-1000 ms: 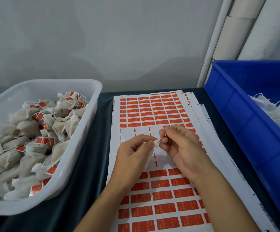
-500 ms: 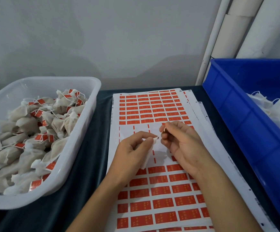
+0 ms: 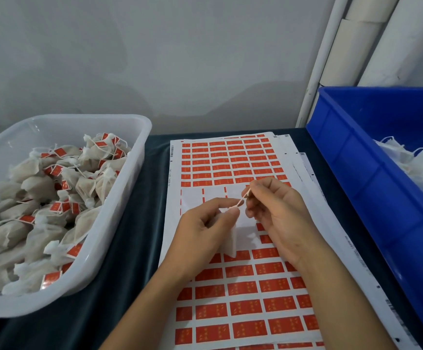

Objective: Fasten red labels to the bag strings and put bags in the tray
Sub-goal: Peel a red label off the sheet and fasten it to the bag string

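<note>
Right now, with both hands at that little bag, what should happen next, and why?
Probably press the red label closed around the string: the right hand pinches it there while the left hand holds the bag, which isn't yet in the clear tray.

My hands have drawn a little apart since a second ago, when their fingertips met in one tight cluster. My right hand (image 3: 278, 213) has moved off toward 2 o'clock, and the string (image 3: 243, 198), barely visible earlier, now shows as a short line slanting up to it from my left hand (image 3: 205, 228). The bag (image 3: 230, 241) now hangs lower beneath my left fingers, over the label sheet (image 3: 243, 286).
</note>
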Demonstrator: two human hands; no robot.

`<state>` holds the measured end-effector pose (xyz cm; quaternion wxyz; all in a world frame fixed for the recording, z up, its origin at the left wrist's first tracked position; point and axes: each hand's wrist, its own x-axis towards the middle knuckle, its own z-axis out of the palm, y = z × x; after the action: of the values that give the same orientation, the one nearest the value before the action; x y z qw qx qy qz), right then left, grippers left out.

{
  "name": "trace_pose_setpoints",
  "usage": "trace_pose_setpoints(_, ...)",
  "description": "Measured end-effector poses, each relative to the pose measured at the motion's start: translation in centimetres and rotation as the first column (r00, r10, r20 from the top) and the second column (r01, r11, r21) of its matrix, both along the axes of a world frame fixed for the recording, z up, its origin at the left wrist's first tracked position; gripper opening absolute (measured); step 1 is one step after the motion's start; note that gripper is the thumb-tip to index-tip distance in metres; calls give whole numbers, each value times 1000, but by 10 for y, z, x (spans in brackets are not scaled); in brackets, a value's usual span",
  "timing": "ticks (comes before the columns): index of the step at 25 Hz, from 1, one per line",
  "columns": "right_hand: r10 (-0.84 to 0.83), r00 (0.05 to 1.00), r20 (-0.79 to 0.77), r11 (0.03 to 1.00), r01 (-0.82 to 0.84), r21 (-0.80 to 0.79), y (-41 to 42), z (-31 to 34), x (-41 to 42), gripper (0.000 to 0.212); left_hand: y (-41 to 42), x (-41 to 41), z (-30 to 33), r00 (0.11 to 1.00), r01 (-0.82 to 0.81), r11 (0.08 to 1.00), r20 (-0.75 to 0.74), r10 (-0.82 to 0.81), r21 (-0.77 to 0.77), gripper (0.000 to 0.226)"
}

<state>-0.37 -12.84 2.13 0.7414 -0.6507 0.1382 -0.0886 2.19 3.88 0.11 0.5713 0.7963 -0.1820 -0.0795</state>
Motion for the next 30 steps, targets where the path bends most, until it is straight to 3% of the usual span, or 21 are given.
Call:
trace_pose_setpoints(4,-25,1000,9,1000,25,7,-2,1,2,21,-3,0,-2,999,-10,999,46,8,31,15)
trace_pose_setpoints(9,-162,985,58,976,152,155,-10,-1,2,17,-3,-1,-2,995,-90,993,33,93,-74,17)
trace_pose_setpoints(12,-328,943,56,941,331,-66,-15,1,8,12,-5,-4,-4,994,-103,992,25,105,-78,15)
trace_pose_setpoints(15,-405,906,126,832,422,-361,-19,3,19,10,-6,-5,-4,993,-114,987,26,118,-115,14)
trace_pose_setpoints(18,-396,914,93,581,328,-745,-14,-8,37,10,-7,-4,-4,993,-110,987,39,115,-121,15)
trace_pose_setpoints(20,-418,908,4,392,184,-901,-6,-21,47,39,-8,-4,-4,992,-112,987,36,117,-119,17)
trace_pose_setpoints(22,-459,888,-34,272,104,-957,5,-32,51,60,-7,-3,-4,992,-110,985,40,116,-130,18)
trace_pose_setpoints(24,-479,878,-3,199,105,-974,10,-40,52,65,-8,-3,-4,993,-104,984,43,111,-142,20)
trace_pose_setpoints(30,-485,874,26,227,155,-962,7,-38,54,57,-9,-3,-4,994,-102,987,17,105,-124,21)
